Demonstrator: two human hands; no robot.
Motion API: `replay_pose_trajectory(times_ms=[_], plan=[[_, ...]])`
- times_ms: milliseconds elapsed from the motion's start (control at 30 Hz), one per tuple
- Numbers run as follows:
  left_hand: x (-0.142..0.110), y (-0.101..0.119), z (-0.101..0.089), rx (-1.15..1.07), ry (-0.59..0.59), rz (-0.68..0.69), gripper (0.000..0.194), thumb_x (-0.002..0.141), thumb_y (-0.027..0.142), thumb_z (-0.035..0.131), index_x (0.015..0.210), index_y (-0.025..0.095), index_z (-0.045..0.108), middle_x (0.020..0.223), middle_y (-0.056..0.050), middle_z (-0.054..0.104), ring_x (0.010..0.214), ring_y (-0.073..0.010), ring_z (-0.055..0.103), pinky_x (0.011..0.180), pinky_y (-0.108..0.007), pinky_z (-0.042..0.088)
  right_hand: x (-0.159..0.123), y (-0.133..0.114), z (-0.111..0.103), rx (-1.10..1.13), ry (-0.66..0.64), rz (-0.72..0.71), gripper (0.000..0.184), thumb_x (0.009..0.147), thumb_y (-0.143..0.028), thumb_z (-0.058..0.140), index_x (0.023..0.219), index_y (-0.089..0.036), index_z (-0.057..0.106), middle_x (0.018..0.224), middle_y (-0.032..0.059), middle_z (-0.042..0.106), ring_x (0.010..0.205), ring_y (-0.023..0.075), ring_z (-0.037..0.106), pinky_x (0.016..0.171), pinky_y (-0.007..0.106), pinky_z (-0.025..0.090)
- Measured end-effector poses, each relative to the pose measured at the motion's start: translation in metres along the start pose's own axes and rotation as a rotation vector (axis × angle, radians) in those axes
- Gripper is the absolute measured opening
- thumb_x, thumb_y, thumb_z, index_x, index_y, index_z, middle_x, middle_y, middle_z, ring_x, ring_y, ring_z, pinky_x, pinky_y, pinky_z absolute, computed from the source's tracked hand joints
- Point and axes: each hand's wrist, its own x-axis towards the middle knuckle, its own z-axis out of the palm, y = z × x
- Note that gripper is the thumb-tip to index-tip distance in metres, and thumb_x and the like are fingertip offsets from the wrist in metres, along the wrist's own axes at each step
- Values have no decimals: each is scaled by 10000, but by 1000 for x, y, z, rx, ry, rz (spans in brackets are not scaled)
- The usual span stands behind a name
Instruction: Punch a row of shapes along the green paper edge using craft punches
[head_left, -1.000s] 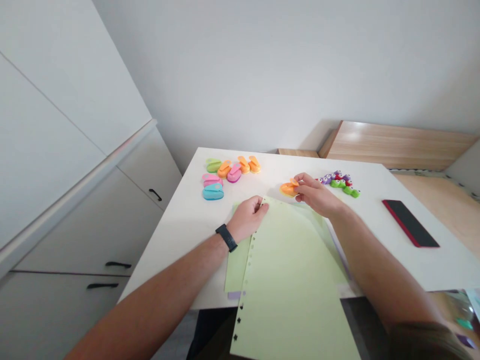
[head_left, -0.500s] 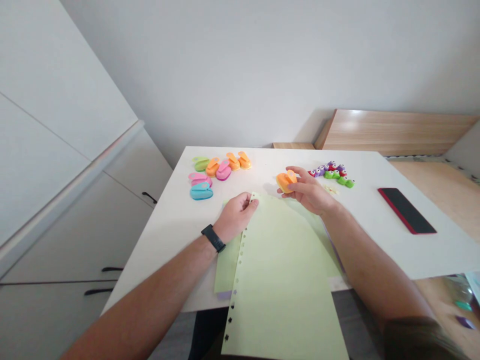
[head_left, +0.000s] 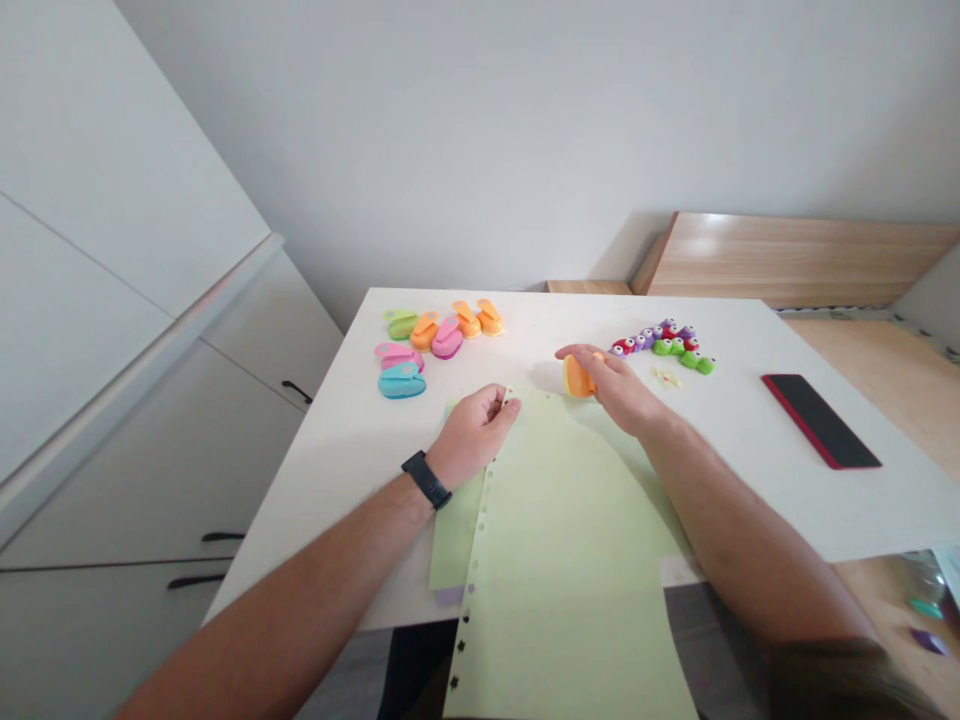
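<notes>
A pale green sheet of paper (head_left: pixel 562 560) stretches from the table past its front edge, with small star-shaped holes along its left edge. My left hand (head_left: pixel 480 425), with a dark band on the wrist, pinches the sheet's far left corner between thumb and fingers. Beyond the sheet's far edge, my right hand (head_left: pixel 611 385) is closed over an orange craft punch (head_left: pixel 577 376). The punch is tilted, and the hand covers its right side and much of its lever. Whether its mouth touches the paper I cannot tell. More green paper (head_left: pixel 454 545) lies underneath.
Several craft punches, among them a blue one (head_left: pixel 401 381) and a pink one (head_left: pixel 448 338), stand at the table's far left. Small red, purple and green pieces with eyes (head_left: pixel 667 340) sit at the right, near pale cut-out bits (head_left: pixel 666 378). A black-and-red slab (head_left: pixel 820 420) lies farther right.
My right hand has turned over the orange punch, tipping it and bringing it slightly right and down towards the sheet's far edge. My left hand keeps its pinch on the corner.
</notes>
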Motion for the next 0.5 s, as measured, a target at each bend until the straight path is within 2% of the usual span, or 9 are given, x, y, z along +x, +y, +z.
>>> replay_pose_trajectory(times_ms=[133,300,500], plan=[[-1,0,1,-38,-1,-5,285,936,452,508,823,192,534,651,46,488,564,-100,389,530,-242,273,3,2,5,96,92,16,511,878,-686,490,985,-210,641,771,-3,545,665,132,478,578,261,374],[-1,2,2,-57,16,1,273,933,436,518,811,191,529,647,46,478,565,-98,383,526,-240,270,1,2,8,51,78,13,473,852,-655,578,1016,-212,607,790,-6,582,693,136,510,617,265,404],[-2,4,1,-25,7,0,276,941,433,511,803,193,516,637,51,444,568,-98,371,528,-246,269,-1,5,9,-28,72,2,480,845,-663,581,988,-206,621,797,8,650,714,152,554,652,282,432]])
